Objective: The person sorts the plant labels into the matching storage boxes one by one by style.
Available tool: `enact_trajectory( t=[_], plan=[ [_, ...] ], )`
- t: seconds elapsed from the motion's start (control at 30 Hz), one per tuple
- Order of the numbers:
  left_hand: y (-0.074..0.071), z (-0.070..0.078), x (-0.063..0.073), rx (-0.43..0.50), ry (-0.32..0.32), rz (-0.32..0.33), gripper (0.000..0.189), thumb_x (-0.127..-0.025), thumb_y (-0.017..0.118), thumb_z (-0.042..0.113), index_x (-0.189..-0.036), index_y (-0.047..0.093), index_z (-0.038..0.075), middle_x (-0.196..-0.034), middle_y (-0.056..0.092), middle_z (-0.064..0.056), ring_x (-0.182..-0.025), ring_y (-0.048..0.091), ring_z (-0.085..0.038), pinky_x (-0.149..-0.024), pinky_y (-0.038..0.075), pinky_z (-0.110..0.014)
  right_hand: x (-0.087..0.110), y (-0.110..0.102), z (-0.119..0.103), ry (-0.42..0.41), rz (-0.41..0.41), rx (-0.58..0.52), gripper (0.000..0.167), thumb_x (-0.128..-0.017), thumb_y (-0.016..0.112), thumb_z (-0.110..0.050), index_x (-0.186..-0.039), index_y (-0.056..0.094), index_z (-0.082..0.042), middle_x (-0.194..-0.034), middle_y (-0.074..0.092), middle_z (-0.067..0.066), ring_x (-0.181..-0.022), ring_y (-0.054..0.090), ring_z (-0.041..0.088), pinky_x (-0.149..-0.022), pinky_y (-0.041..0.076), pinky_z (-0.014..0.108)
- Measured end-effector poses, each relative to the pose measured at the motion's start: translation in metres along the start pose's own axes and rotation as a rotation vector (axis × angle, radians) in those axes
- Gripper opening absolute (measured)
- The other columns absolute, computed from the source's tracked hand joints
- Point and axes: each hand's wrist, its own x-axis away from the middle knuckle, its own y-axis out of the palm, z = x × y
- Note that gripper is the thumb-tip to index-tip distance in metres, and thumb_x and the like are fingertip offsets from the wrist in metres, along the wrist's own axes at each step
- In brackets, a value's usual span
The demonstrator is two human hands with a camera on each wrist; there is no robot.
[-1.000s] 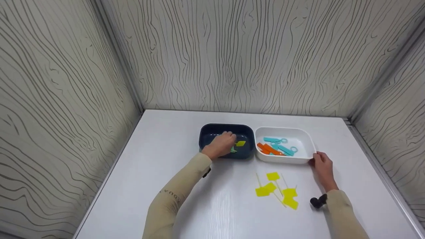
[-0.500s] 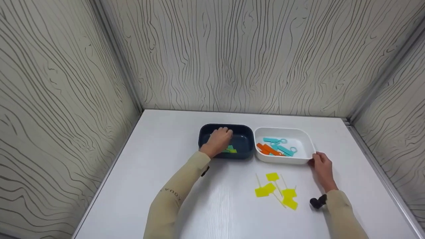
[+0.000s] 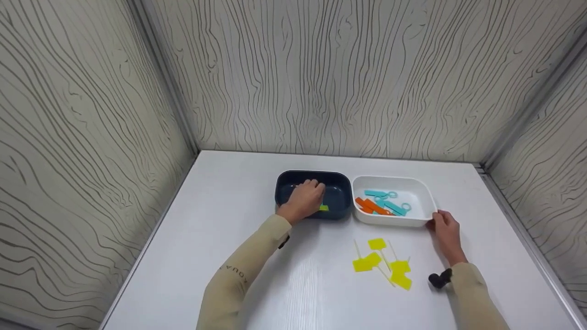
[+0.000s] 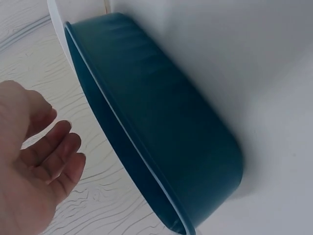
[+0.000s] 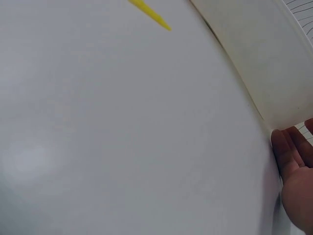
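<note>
While the left hand [image 3: 303,199] hangs over the dark tub [image 3: 339,202], its released fingers curve loosely, apart from the thumb; a yellow-green piece [image 3: 323,208] lies in that tub, at the hand's four o'clock; at the dark tub's three o'clock, just beside it, stands the white tub [image 3: 394,221], whose four o'clock corner the right hand [image 3: 447,229] grips between thumb and fingers; inside, orange strips [image 3: 377,207] lie toward eight o'clock, beside turquoise strips with rings [image 3: 394,207]; yellow tags on sticks [image 3: 401,279] lie overlapping on the table [image 3: 298,288] at the white tub's six o'clock.
</note>
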Motion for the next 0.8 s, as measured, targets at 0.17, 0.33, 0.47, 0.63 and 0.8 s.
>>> enact_trajectory(
  t=[0.17, 0.33, 0.47, 0.63, 0.8],
  plan=[
    [0.004, 0.015, 0.005, -0.029, 0.047, 0.138, 0.012, -0.099, 0.052, 0.019, -0.095, 0.06, 0.01, -0.081, 0.06, -0.005, -0.073, 0.057, -0.022, -0.063, 0.05, -0.033, 0.0, 0.001, -0.001, 0.009, -0.007, 0.014, 0.06, -0.104, 0.03, -0.046, -0.143, 0.042, -0.002, -0.136, 0.052, 0.018, -0.103, 0.051, 0.01, -0.079, 0.039, 0.005],
    [0.004, 0.037, 0.007, -0.028, 0.072, 0.163, 0.013, -0.098, 0.052, 0.021, -0.094, 0.059, 0.012, -0.078, 0.058, -0.003, -0.072, 0.057, -0.019, -0.063, 0.049, -0.03, 0.001, 0.0, -0.003, 0.004, 0.006, -0.003, 0.058, -0.103, 0.031, -0.045, -0.142, 0.044, -0.003, -0.136, 0.053, 0.017, -0.105, 0.051, 0.012, -0.079, 0.039, 0.003],
    [0.005, 0.054, 0.011, 0.0, 0.081, 0.043, 0.015, -0.101, 0.05, 0.027, -0.1, 0.059, 0.014, -0.082, 0.058, -0.001, -0.074, 0.054, -0.016, -0.066, 0.046, -0.026, 0.001, 0.001, -0.003, 0.001, 0.027, -0.018, 0.056, -0.103, 0.033, -0.043, -0.139, 0.047, -0.002, -0.135, 0.054, 0.018, -0.099, 0.052, 0.003, -0.079, 0.039, 0.003],
    [0.011, 0.073, 0.016, 0.024, 0.062, -0.079, 0.022, -0.1, 0.051, 0.035, -0.11, 0.059, 0.016, -0.089, 0.06, 0.0, -0.075, 0.052, -0.015, -0.064, 0.047, -0.023, 0.001, 0.001, -0.002, 0.009, 0.013, -0.003, 0.057, -0.103, 0.031, -0.043, -0.141, 0.044, -0.002, -0.137, 0.053, 0.018, -0.101, 0.052, 0.004, -0.08, 0.039, 0.003],
    [0.019, 0.09, 0.023, 0.072, 0.002, -0.221, 0.032, -0.099, 0.052, 0.045, -0.12, 0.056, 0.021, -0.101, 0.062, 0.002, -0.081, 0.052, -0.013, -0.069, 0.051, -0.022, 0.002, 0.0, -0.001, 0.022, -0.007, 0.015, 0.06, -0.103, 0.029, -0.046, -0.144, 0.042, -0.004, -0.14, 0.052, 0.017, -0.109, 0.051, 0.01, -0.083, 0.039, 0.005]
  ],
)
